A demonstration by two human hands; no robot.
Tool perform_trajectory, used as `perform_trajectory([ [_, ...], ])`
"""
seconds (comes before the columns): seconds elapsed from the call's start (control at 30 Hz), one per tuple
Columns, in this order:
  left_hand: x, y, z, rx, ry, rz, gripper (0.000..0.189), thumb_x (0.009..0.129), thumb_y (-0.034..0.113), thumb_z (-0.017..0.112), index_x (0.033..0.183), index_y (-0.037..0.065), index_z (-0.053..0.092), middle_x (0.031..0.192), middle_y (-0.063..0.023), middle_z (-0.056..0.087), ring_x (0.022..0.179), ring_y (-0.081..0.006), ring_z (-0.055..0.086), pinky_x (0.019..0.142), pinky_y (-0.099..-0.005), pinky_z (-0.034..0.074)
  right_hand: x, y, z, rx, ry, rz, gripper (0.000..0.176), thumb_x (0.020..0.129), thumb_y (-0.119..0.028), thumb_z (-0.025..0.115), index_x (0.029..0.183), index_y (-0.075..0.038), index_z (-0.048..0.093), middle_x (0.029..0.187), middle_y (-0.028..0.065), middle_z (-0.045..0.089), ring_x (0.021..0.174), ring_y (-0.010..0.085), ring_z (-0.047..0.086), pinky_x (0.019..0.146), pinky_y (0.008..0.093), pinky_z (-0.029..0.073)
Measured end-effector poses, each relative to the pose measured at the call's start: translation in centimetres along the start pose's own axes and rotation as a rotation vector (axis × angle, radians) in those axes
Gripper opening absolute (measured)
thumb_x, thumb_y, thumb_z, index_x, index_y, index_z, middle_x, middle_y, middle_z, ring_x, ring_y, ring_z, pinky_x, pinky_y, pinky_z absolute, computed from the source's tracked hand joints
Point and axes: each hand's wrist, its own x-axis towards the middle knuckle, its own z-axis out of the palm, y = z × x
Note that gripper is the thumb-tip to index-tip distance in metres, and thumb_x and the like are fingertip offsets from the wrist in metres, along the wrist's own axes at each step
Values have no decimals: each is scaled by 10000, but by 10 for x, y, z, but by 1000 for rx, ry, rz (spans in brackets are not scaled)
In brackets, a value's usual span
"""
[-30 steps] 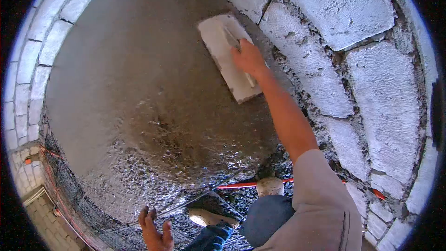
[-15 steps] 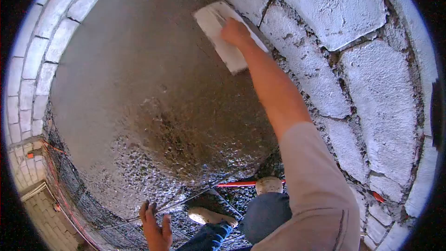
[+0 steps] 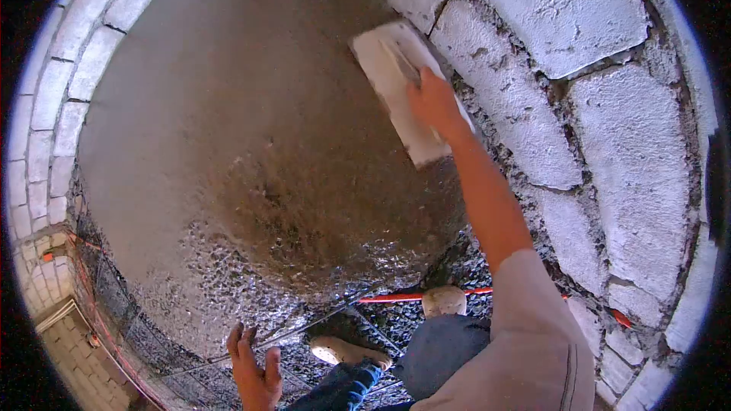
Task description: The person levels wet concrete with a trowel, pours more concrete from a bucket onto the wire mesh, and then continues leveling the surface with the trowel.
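Note:
My right hand (image 3: 438, 103) grips the handle of a pale rectangular plastering float (image 3: 388, 80). The float lies flat on wet grey concrete (image 3: 190, 68), close beside the block wall on the right. Smooth concrete covers the far part of the floor, while the nearer part (image 3: 251, 274) is rough, with stones showing. My left hand (image 3: 255, 373) hangs low at the bottom, in front of my legs, fingers apart and holding nothing.
White block walls (image 3: 632, 160) curve round the right and left sides (image 3: 99, 68). Steel mesh bars (image 3: 312, 323) and a red pipe (image 3: 396, 299) lie near my shoes (image 3: 350, 352). At the lower left are an orange string and an orange box (image 3: 48, 256).
My right hand has drawn the float toward me and to the right along the wall. My left hand has barely moved.

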Motion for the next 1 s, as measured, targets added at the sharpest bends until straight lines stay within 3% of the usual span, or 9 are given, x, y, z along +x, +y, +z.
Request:
perform_trajectory([
  [0.07, -1, 2, -1, 10, -3, -17, 435, 891, 54, 555, 1294, 1, 400, 1282, -221, 412, 1045, -339, 548, 788, -362, 486, 38, -6, 5, 8, 89, -115, 376, 833, -285, 553, 1059, 13, 517, 857, 286, 602, 853, 459, 580, 723, 494, 455],
  [0.13, -7, 9, -5, 18, 0, -58, 435, 895, 67, 556, 1294, -4, 398, 1277, -224, 417, 1037, -336, 552, 792, -360, 482, 64, -24, 9, -27, -63, -6, 401, 847, -301, 541, 1044, 47, 519, 958, 292, 597, 911, 430, 588, 823, 504, 452],
  [0.23, -8, 19, -14, 79, -2, -123, 430, 897, 100, 562, 1272, -42, 406, 1257, -224, 433, 1021, -317, 562, 816, -350, 473, 66, -38, 17, 75, -29, -94, 351, 830, -293, 559, 993, 15, 524, 909, 285, 597, 870, 449, 577, 748, 473, 459],
  [0.37, -10, 23, -15, 23, -26, -245, 443, 878, 103, 574, 1261, -52, 415, 1262, -228, 421, 1043, -338, 552, 876, -391, 455, 31, -53, 30, 61, -70, -198, 324, 835, -280, 551, 970, 13, 517, 903, 273, 600, 857, 444, 577, 749, 478, 458],
  [0.43, -11, 22, -13, 21, -47, -260, 446, 878, 105, 573, 1263, -52, 414, 1266, -231, 415, 1056, -345, 544, 882, -397, 452, 22, -71, 29, -78, -313, -254, 296, 842, -257, 539, 983, 3, 516, 893, 258, 609, 850, 436, 582, 747, 491, 460],
  [0.47, -12, 22, -13, 31, -60, -276, 448, 878, 107, 571, 1266, -52, 412, 1269, -234, 409, 1069, -353, 536, 889, -403, 449, 23, -76, 28, -78, -319, -251, 296, 842, -257, 539, 983, 3, 516, 893, 258, 609, 850, 436, 582, 747, 491, 460],
  [0.63, -14, 18, -13, 21, -33, -224, 447, 873, 102, 572, 1264, -50, 415, 1281, -246, 398, 1077, -362, 530, 902, -410, 443, 66, -64, 34, -163, -112, -202, 300, 848, -251, 524, 1028, -12, 513, 884, 252, 619, 853, 419, 596, 762, 509, 460],
  [0.7, -14, 20, -11, 14, 13, -248, 456, 900, 245, 546, 1207, -64, 412, 1285, -246, 392, 1153, -394, 464, 955, -418, 411, 85, -58, 29, -188, -107, -160, 312, 846, -246, 524, 1049, -10, 511, 889, 258, 620, 857, 417, 600, 770, 504, 463],
  [1.0, -19, 16, -13, 3, 2, -240, 439, 901, 269, 538, 1186, -49, 436, 1293, -244, 385, 1186, -391, 429, 963, -412, 402, 119, -32, 16, -227, -160, -159, 435, 841, -326, 505, 1117, 11, 525, 1055, 262, 599, 999, 406, 578, 878, 469, 454],
])
